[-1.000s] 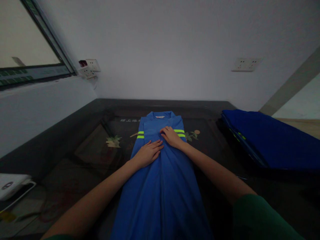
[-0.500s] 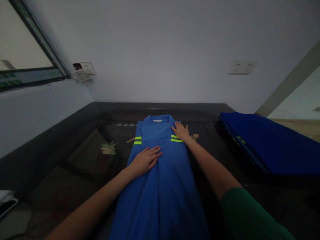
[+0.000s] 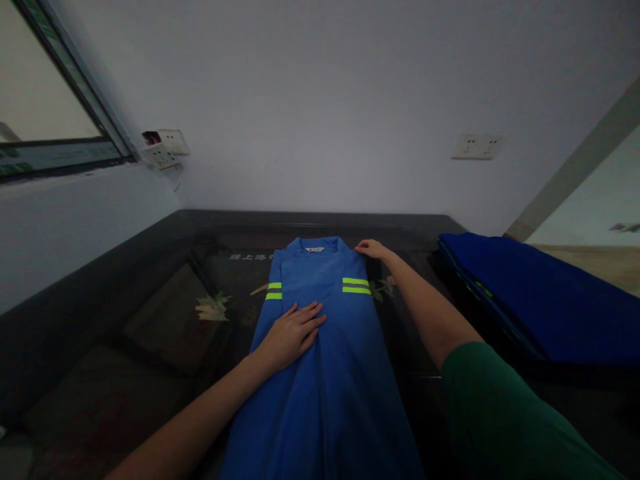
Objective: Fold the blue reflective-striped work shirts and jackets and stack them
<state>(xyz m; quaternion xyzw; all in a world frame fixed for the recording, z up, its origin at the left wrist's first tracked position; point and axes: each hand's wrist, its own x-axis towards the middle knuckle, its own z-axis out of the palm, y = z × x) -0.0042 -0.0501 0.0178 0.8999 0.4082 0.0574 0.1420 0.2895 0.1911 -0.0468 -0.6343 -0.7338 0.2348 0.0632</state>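
A blue work jacket [image 3: 345, 347] with yellow-green reflective stripes lies lengthwise before me, its sides folded inward. Its collar [image 3: 320, 245], with a small white label inside, points toward the wall. My left hand [image 3: 295, 331] rests flat on the middle of the jacket, fingers stretched out. At the far right corner, beside the collar, my right hand [image 3: 371, 249] pinches the jacket's shoulder edge between thumb and fingers. The lower end of the jacket runs out of view toward me.
Dark, glossy tabletop [image 3: 150, 400] with printed flowers and characters lies under the jacket. Folded dark blue garments [image 3: 540, 293] are stacked at the right. A pale wall stands behind, with sockets [image 3: 477, 147] at right and more sockets [image 3: 167, 148] at left near a window.
My right hand has gone from lying flat on the striped chest to pinching the shoulder edge farther up. My left hand stays on the jacket. The view has tilted up slightly.
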